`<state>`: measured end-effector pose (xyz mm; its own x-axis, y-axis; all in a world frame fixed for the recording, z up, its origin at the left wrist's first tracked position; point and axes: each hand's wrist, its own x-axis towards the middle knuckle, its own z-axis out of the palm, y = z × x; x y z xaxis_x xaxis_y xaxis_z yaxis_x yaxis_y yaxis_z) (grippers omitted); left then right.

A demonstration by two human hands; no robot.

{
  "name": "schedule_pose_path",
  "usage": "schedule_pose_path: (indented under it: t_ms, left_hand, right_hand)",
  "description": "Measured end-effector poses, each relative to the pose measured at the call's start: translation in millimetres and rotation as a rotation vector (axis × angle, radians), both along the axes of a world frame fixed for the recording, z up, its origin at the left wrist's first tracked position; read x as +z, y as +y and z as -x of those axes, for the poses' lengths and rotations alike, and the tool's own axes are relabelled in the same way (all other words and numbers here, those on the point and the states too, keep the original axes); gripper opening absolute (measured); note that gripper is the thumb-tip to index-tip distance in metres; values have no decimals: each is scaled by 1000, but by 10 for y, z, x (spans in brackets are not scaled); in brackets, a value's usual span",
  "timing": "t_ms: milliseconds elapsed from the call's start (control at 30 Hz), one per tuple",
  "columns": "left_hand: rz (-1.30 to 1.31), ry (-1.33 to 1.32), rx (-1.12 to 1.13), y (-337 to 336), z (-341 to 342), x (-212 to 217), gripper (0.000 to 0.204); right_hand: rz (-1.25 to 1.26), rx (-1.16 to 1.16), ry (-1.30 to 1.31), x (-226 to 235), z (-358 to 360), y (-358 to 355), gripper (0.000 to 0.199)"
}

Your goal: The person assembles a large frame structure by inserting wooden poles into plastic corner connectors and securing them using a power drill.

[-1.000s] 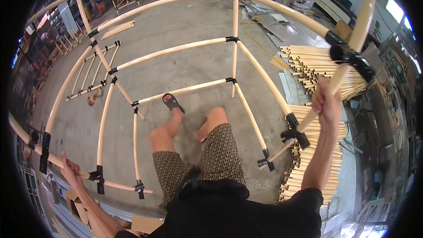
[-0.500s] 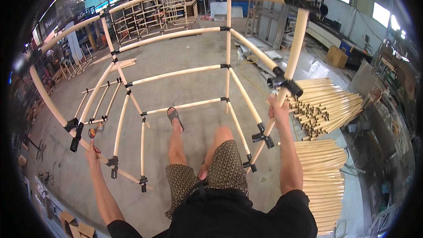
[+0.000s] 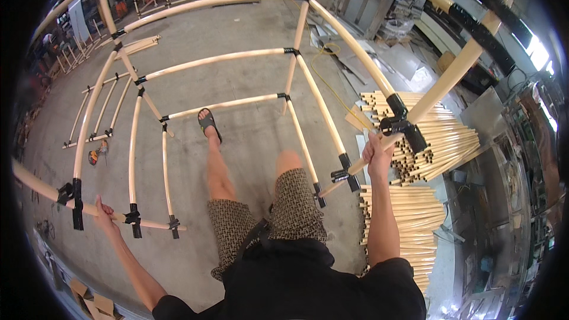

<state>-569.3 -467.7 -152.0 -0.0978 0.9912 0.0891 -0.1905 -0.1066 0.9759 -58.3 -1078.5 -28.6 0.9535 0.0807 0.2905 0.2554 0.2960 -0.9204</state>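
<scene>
Frame (image 3: 308, 101) lower, fingers (image 3: 373, 145) wrapped around.

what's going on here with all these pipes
A person is holding up a big frame of cream pipes joined by black clamps. The left hand grips the lower pipe beside a clamp; the right hand grips a pipe just below a black joint. The frame is tilted over the concrete floor, one sandalled foot stepping through it. Stacks of loose pipes lie at the right.
</scene>
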Motion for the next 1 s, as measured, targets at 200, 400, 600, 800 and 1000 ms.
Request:
schedule_pose_path:
  t_ms: [200, 400, 600, 800, 1000]
  left_hand:
    - [68, 60, 19, -28, 124, 164, 40]
    - [60, 161, -155, 808, 202, 9, 44]
    - [148, 794, -65, 1649, -900, 408, 47]
    - [-217, 1024, -581, 2037, -823, -540, 66]
    - [-512, 1325, -483, 1310, -952, -1361, 90]
  right_hand:
    - [37, -30, 43, -27, -436, 276, 24]
    - [154, -68, 5, -99, -478, 610, 30]
    - [59, -262, -107, -357, -415, 1284, 22]
    - [34, -339, -173, -311, -110, 1652, 21]
    - [268, -214, -181, -398, -27, 1379, 34]
